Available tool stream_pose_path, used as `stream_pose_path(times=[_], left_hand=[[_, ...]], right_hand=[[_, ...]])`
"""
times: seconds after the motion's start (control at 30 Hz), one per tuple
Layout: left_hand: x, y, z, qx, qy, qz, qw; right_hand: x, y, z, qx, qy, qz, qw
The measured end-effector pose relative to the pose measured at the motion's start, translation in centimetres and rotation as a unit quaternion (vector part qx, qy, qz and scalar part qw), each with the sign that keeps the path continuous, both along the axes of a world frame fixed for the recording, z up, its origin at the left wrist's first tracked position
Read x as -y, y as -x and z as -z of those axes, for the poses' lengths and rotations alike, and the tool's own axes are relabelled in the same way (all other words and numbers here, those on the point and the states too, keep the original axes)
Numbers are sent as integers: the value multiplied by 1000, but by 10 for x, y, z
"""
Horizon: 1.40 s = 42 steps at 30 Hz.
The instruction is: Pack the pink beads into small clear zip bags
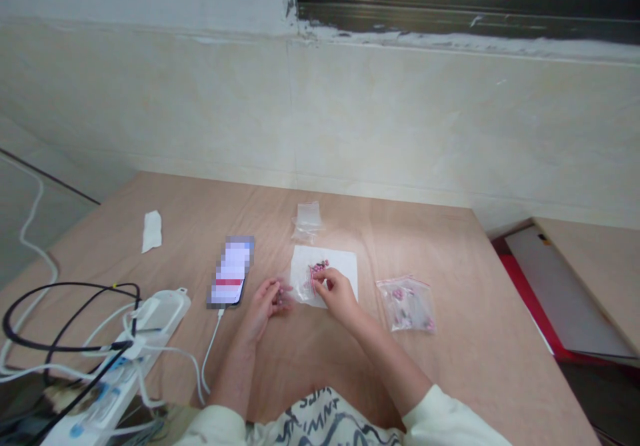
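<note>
— What lies on the smooth wooden desk (150, 259)?
— Mid-desk, a flat white paper sheet (346, 263) with a crinkly clear bag (303, 290), its long axis seemingly running away from the person, and round pink beads (320, 266)
— And the hands?
— The right hand (337, 294) fingers pinch the clear bag; the left hand (264, 306) fingers are curled narrow, and I can't tell what they hold

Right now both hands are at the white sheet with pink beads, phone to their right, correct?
No. The head view shows the phone to the left of the hands, not the right. The left hand and right hand are at the white sheet with pink beads.
</note>
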State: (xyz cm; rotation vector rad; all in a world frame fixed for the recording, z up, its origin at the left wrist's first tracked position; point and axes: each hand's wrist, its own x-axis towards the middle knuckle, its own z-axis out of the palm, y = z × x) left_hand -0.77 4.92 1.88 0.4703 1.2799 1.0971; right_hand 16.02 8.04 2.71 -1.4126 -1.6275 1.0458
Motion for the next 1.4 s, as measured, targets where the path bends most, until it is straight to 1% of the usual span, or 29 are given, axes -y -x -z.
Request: stream_pose_path(times=[0.13, 0.3, 0.47, 0.53, 0.67, 0.73, 0.83, 0.93, 1.17, 1.3, 1.4], left_hand=[[-1, 0, 1, 1, 8, -4, 1000], [-2, -1, 3, -10, 7, 11, 1000], [-3, -2, 3, -15, 3, 16, 1000], [-3, -3, 3, -16, 3, 14, 1000], [-3, -2, 2, -16, 1, 6, 1000], [-2, -1, 1, -20, 3, -3, 1000], [-1, 1, -1, -22, 8, -13, 1000], [1, 2, -1, -19, 5, -16, 1000], [5, 2, -2, -18, 3, -18, 1000], [8, -1, -3, -13, 3, -12, 1000], [11, -3, -4, -12, 1, -1, 1000]], right_hand=[[-1, -2, 2, 1, 30, 8, 1000], [-2, -6, 13, 28, 37, 55, 997], [0, -9, 21, 38, 61, 58, 996], [0, -11, 22, 57, 49, 65, 995], [2, -15, 25, 89, 7, 60, 994], [2, -15, 26, 108, -8, 70, 992], [1, -16, 25, 149, -13, 95, 984], [0, -18, 24, 173, -10, 90, 981], [-1, -20, 26, 161, -14, 66, 985], [1, -17, 16, 108, -17, 73, 991], [5, -11, 5, 40, 4, 44, 998]])
